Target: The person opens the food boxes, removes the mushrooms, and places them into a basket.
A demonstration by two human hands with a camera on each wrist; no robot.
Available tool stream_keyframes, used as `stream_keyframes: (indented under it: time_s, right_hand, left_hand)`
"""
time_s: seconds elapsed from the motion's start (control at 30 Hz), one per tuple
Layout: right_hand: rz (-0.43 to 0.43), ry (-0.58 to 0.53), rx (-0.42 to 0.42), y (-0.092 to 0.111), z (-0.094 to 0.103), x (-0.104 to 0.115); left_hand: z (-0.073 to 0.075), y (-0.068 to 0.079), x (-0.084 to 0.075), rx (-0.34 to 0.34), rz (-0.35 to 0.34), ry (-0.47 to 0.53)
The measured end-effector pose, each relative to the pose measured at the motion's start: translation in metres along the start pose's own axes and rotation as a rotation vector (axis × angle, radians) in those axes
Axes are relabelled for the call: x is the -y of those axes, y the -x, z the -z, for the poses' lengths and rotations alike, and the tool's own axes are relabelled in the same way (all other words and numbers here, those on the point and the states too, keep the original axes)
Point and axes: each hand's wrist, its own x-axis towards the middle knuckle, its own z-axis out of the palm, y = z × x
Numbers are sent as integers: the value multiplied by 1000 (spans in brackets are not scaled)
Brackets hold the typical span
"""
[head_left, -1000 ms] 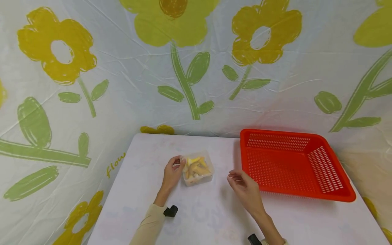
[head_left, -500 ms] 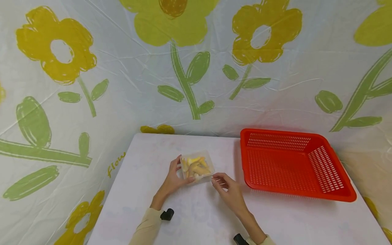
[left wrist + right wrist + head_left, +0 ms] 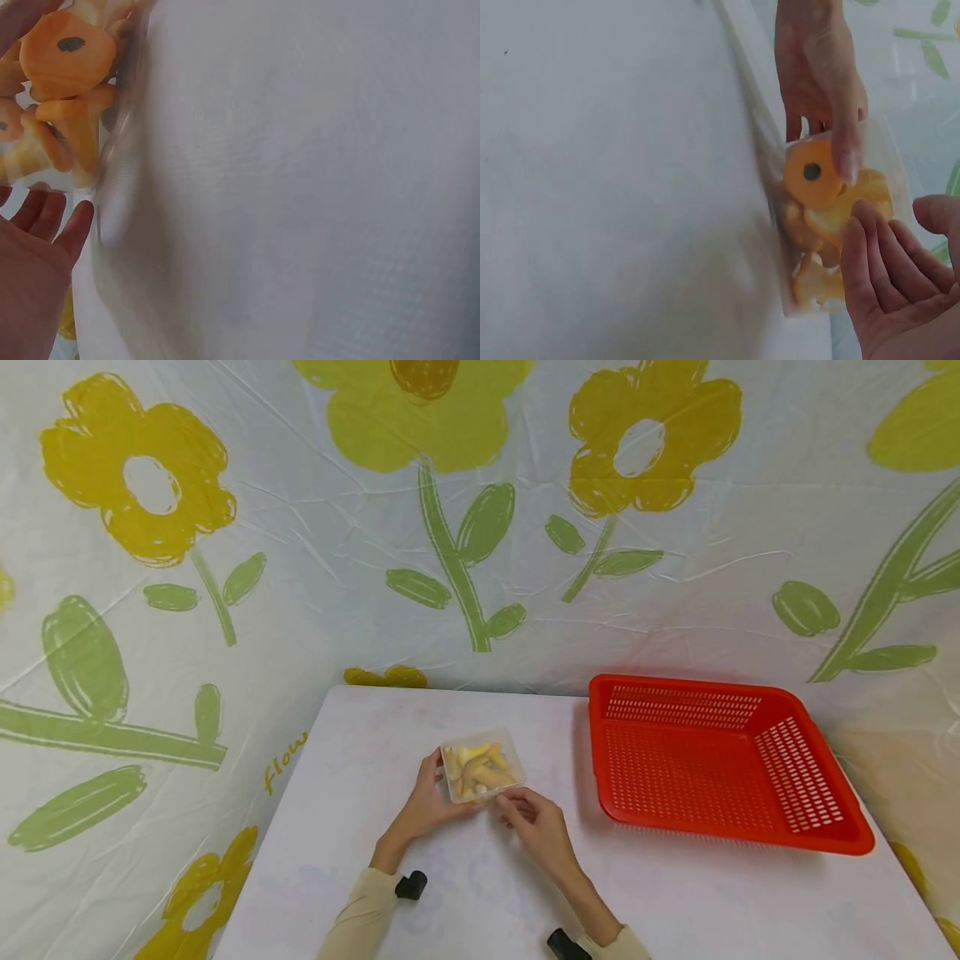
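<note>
A small clear plastic box (image 3: 515, 753) is on or just above the white table, tilted towards the front. Inside lie several yellow-orange pieces (image 3: 67, 52), some with a flat round end marked by a dark spot. My left hand (image 3: 427, 808) grips the box at its left side, the thumb along the front. At the box's front right edge is my right hand (image 3: 542, 833), its fingertips close to the rim; contact is hard to tell. In the right wrist view the right fingers (image 3: 885, 262) are loosely bent, the thumb apart, with nothing seen between them.
A large red perforated plastic basket (image 3: 690, 777) stands right of the hands on the white table (image 3: 465, 910). Behind and to the left hangs a white cloth (image 3: 330, 568) with printed yellow flowers. A black wrist camera (image 3: 411, 885) sits on the left wrist.
My right hand has moved left from beside the basket to the box's front edge. The left hand's thumb has shifted from the box's left rim to its front, and the box has tilted slightly.
</note>
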Motion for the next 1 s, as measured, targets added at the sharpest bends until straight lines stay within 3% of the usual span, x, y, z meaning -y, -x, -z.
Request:
stream_keyframes:
  time_s: [0.33,0.53,0.77,1.0]
  right_hand:
    - [-158,-141,-130,-5,-12,6]
    - [-234,-167,-188,-7,-18,11]
    - [-294,-168,-153,-8,-19,13]
    - [-355,-206,-24,-12,-18,14]
  left_hand:
    - [1,0,1,0,3,-48]
    - [1,1,3,-9,-12,-2]
    - [-1,-1,9,-19,-43,28]
    - [0,-2,8,-21,-76,8]
